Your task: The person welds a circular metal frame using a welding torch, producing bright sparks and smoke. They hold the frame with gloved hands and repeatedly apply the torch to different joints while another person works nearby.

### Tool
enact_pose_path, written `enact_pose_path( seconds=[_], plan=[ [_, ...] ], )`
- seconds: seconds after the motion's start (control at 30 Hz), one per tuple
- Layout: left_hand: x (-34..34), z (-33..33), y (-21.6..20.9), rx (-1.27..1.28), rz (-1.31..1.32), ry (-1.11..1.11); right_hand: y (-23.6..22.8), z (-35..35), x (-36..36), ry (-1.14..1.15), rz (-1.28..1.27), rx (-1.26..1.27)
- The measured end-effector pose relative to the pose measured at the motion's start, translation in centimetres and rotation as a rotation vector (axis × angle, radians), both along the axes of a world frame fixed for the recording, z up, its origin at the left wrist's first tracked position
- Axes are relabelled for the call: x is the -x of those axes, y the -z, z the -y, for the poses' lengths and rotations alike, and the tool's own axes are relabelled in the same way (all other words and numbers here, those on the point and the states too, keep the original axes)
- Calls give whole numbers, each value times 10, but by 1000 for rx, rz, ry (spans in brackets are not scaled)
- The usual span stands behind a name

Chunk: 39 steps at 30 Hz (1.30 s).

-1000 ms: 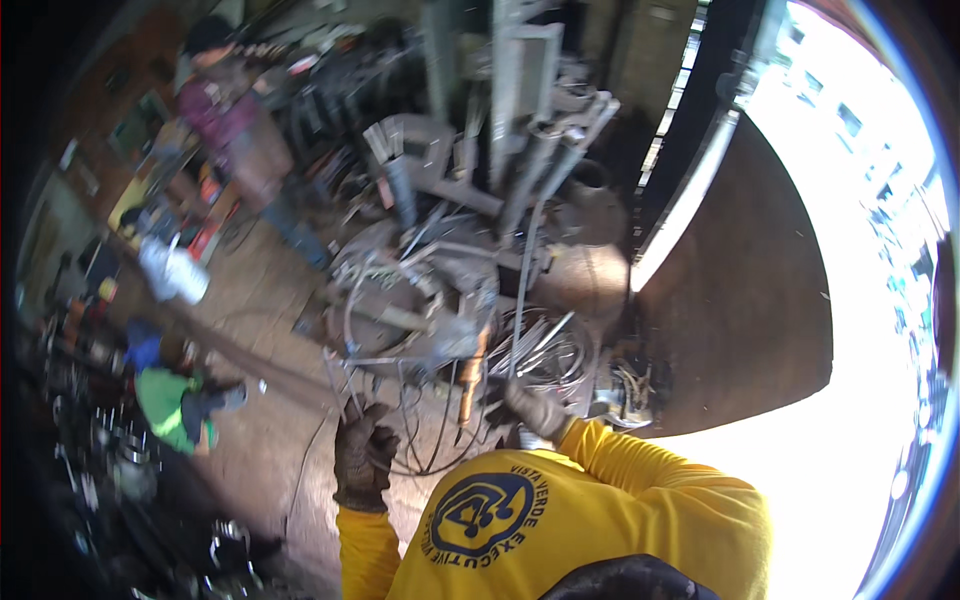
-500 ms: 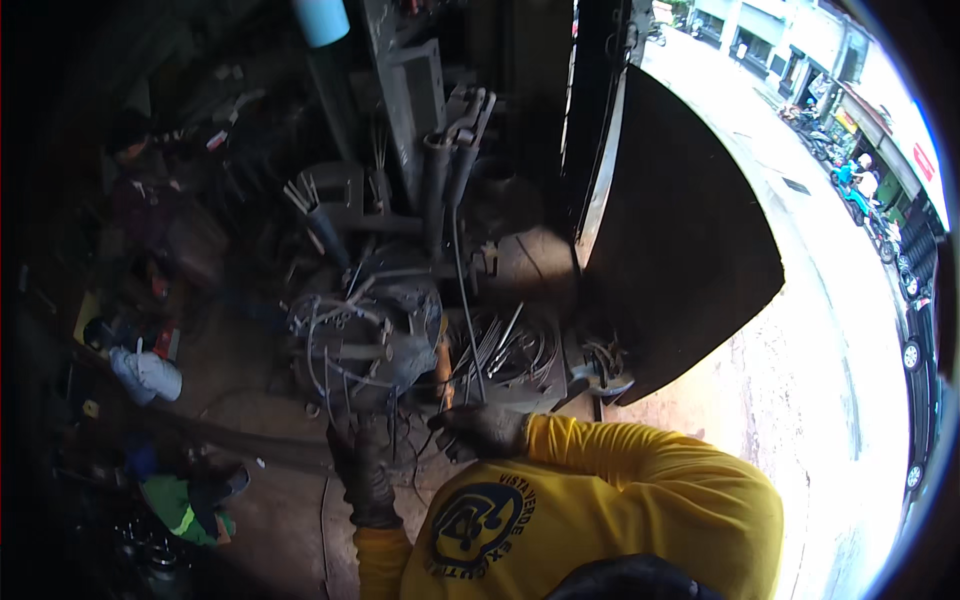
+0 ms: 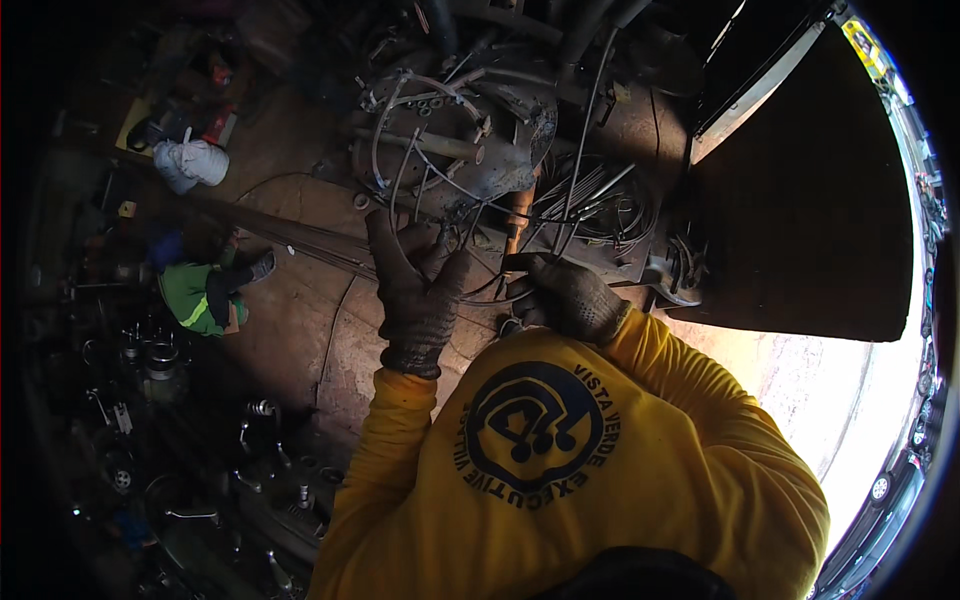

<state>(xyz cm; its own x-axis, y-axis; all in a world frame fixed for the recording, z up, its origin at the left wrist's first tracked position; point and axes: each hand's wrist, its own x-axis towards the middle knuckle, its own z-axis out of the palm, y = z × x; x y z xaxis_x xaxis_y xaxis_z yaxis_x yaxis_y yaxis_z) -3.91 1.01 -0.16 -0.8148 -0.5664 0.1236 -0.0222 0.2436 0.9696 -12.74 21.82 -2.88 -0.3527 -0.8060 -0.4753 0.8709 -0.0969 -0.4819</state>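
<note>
Gloves: knitted, dark grey-brown fabric, ribbed at the cuffs, on the left hand (image 3: 415, 295) and the right hand (image 3: 575, 300).
Left grip: just left of the middle of the view, back turned up, thumb and forefinger parted in a wide V; whether the folded fingers have hold of a rod, I cannot tell.
Right grip: at three o'clock from the middle, fingers curled in toward the curved dark rod; the fingertips are shadowed, so I cannot tell how firmly it closes, or on what.
Curved dark rod (image 3: 488, 303): thin and smooth-looking, bowed in a shallow arc across the gap between the hands.
Handle: an orange-brown rounded grip (image 3: 518, 218), upright at one o'clock, just above the right hand.
Worktable: a dark, scuffed metal top (image 3: 505, 178) at twelve o'clock, bearing a pale bent hoop (image 3: 380, 135) and a straight tube (image 3: 440, 145).
Coil: thin metal strands (image 3: 605, 205), looped and tangled, between one and two.
Panel: broad, dark and curve-edged (image 3: 800, 190), between two and three.
Sleeves: wrinkled yellow cloth (image 3: 380, 440).
Floor: worn brown (image 3: 300, 350), long thin rods (image 3: 300, 237) lying at ten.
Room: dim — a person in green (image 3: 195, 298) at nine, metal tools (image 3: 260, 408) at eight, sunlit pavement (image 3: 800, 395) at four.
</note>
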Motion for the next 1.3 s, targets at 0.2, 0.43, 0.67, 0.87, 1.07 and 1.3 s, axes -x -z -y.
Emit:
enact_pose_path(
  seconds=[0.2,0.43,0.67,0.87,1.07,1.3],
  plan=[
    [20,4,-21,-401,-81,-40,-1,-12,32,-250,-332,-113],
    [45,14,-5,-185,-171,-250,10,-19,62,-316,-192,-151],
    [39,26,-25,-525,291,-200,-26,-28,106,-808,-574,-297],
    [38,16,-28,-444,326,-200,-60,-55,186,57,-774,-489],
    [52,4,-30,-439,315,-65,-77,-18,295,856,-1053,-177],
    [67,-5,-19,-451,306,-24,-91,15,345,920,-1027,-352]
  ],
)
